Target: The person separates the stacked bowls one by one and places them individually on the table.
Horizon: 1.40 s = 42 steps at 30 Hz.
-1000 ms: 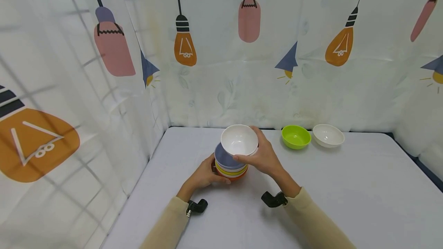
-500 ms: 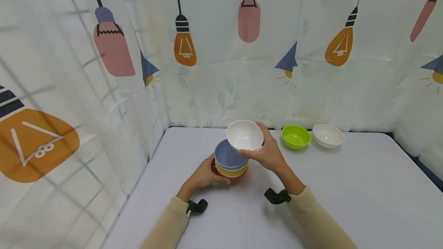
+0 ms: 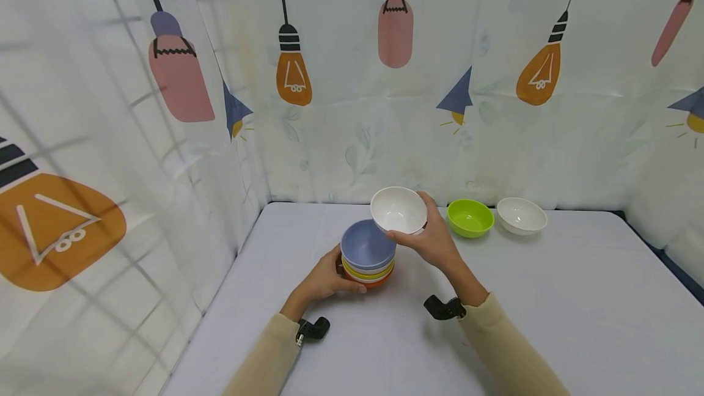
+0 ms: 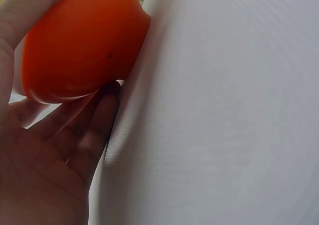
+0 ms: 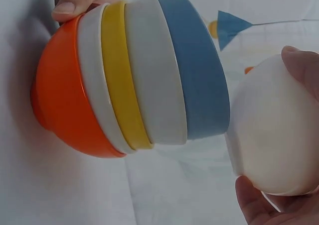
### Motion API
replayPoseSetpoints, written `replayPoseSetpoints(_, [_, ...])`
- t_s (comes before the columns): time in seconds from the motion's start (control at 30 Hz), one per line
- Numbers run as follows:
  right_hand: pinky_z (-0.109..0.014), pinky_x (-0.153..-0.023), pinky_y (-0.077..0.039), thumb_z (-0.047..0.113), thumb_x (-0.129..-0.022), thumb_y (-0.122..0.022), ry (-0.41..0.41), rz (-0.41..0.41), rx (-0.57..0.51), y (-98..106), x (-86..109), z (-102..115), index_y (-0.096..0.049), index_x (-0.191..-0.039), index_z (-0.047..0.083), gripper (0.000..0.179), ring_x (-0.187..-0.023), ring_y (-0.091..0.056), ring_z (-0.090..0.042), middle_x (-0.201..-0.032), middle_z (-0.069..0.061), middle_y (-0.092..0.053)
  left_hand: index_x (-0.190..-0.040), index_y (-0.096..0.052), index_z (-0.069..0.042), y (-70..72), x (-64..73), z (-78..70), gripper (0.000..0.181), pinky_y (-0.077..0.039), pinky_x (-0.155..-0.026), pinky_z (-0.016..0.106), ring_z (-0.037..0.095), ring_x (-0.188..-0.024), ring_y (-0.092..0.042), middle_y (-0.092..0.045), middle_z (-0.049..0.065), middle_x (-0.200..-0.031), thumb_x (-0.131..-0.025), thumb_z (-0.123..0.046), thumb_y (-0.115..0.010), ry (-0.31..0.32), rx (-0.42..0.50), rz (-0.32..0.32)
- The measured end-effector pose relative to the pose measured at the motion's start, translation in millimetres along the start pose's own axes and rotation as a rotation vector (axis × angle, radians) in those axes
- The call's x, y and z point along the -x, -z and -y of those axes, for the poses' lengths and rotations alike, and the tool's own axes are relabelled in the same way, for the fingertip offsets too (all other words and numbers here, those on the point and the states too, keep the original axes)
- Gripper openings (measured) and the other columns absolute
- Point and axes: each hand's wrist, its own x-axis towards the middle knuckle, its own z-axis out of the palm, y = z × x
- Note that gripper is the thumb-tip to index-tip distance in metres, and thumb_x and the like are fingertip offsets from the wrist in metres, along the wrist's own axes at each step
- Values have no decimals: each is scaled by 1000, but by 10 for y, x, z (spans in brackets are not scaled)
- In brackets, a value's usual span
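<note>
left grip [image 3: 323, 278]: curled round bowl stack [image 5: 137, 78] | right grip [image 3: 433, 240]: pinching white bowl [image 3: 398, 210], near top blue bowl [image 3: 366, 245]

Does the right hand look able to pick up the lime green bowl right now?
Probably not as it is: the right hand grips a white bowl, though nothing visible blocks the way to the lime green bowl.

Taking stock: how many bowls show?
8. Stacked upward: orange bowl, lower white bowl, yellow bowl, upper white bowl, blue bowl; tilted white bowl in right hand; green bowl and rightmost white bowl at back right. Others may be nested.
</note>
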Motion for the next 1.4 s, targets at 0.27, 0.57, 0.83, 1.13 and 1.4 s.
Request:
replayPoseSetpoints(0.27, [-54,-105,-52,32,-76,-92,-53,-25,-19,51,-47,-71,-22,-160,15,111,-136,-49,-35,-153,-13,-43,-156,-36,-28,0,-7,5,104,-50,-102,39,21,-123,-59,-56,0,-144,-71,-23,-96,4,8,2])
replayPoseSetpoints(0.57, [-55,-106,-50,32,-76,-92,-72,-59,-9,72,-75,-111,-23,-159,13,110,-136,-50,-36,-153,-13,-43,-155,-38,-27,-8,-5,-3,103,-49,-102,39,21,-122,-59,-57,1,-143,-71,-21,-96,8,10,-5])
replayPoseSetpoints(0.83, [-55,-107,-50,37,-75,-92,-122,-70,15,77,-102,-234,-23,-159,13,111,-136,-49,-36,-154,-13,-43,-154,-40,-26,-6,-1,-7,102,-50,-102,39,21,-121,-60,-58,2,-142,-70,-21,-96,3,13,-9])
replayPoseSetpoints(1.13, [-56,-109,-48,40,-74,-93,-181,-82,58,70,-143,-453,-25,-158,13,111,-136,-49,-37,-153,-13,-44,-153,-41,-26,-5,1,-11,101,-50,-101,39,21,-120,-60,-58,1,-142,-69,-21,-97,12,14,-10])
replayPoseSetpoints(1.4, [-58,-111,-45,40,-74,-92,-234,-79,94,76,-171,-677,-23,-159,9,114,-139,-46,-39,-155,-18,-41,-154,-40,-26,-5,5,-32,102,-49,-102,39,21,-120,-59,-58,1,-143,-69,-22,-97,18,13,-9])
